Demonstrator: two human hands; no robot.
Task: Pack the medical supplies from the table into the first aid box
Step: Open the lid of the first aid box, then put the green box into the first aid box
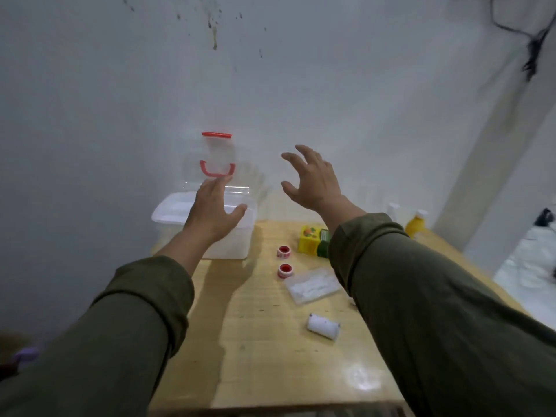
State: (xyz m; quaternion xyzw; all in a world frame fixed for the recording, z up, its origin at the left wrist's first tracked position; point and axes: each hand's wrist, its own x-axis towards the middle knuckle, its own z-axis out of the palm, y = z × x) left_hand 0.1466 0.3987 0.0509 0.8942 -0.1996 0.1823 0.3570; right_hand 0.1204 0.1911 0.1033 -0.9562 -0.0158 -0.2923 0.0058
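A clear plastic first aid box stands at the table's far left, its lid raised upright against the wall, with a red handle and red clasp. My left hand hovers over the open box with fingers spread, holding nothing. Raised in the air to the right of the lid, my right hand is open and empty. On the table lie two red-and-white tape rolls, a clear packet of white supplies, a white bandage roll and a yellow carton with a green box beside it.
A yellow spray bottle and a white bottle stand at the table's far right. The wooden table abuts the grey wall. The table's right edge drops to a pale floor, and a dark cable hangs at the top right.
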